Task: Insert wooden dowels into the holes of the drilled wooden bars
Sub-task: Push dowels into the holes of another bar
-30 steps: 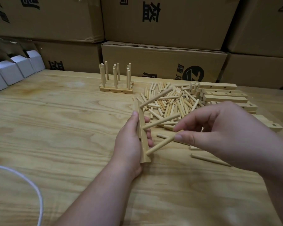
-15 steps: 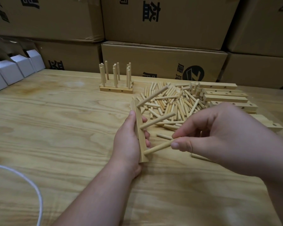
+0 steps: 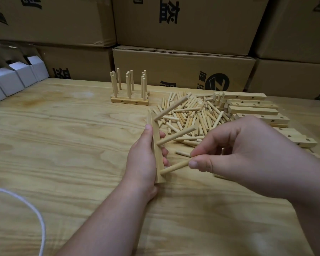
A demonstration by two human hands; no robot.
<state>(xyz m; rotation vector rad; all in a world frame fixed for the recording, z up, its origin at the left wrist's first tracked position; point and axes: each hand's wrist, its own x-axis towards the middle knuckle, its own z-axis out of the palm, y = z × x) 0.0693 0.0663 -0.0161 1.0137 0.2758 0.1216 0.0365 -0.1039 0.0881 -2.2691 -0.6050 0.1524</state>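
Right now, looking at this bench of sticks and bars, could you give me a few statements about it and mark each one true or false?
1. The left hand grips a bar. True.
2. The right hand is empty. False: it pinches a dowel whose far end meets the bar.
3. Two more dowels already stick out of the held bar. True: an upper one and a middle one.
4. The finished rack lies on its side. False: it stands with dowels upright.
5. The loose pile sits left of the rack. False: it is to the right.
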